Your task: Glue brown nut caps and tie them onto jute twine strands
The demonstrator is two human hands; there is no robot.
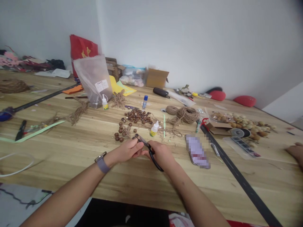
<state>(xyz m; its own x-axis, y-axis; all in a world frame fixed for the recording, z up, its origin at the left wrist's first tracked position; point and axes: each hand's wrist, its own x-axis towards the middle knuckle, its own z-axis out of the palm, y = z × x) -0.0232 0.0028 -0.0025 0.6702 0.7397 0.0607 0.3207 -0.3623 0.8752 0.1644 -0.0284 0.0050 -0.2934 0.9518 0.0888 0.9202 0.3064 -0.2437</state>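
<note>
Black-handled scissors [155, 162] are in my right hand [163, 154], its fingers wrapped around the handles. Their blades point up and left, toward the fingers of my left hand [130, 148]. That left hand is closed, with thumb and fingers pressed together; a small dark brown thing shows by the blade tips, and what the fingers grip is hidden. Just beyond lie several brown nut shells [120, 130] with a tuft of twine [127, 131] among them. A larger pile of shells [137, 116] sits farther back. A small white glue bottle [154, 129] with a yellow label stands beyond my right hand.
A phone [197, 151] lies right of my hands, beside a long dark strip [236, 170]. Twine coils [188, 115], a cardboard box [224, 128] and dried round pods [258, 126] are farther right. A frosted bag [92, 78] stands back left. Another person's hand [295, 151] rests at the right edge.
</note>
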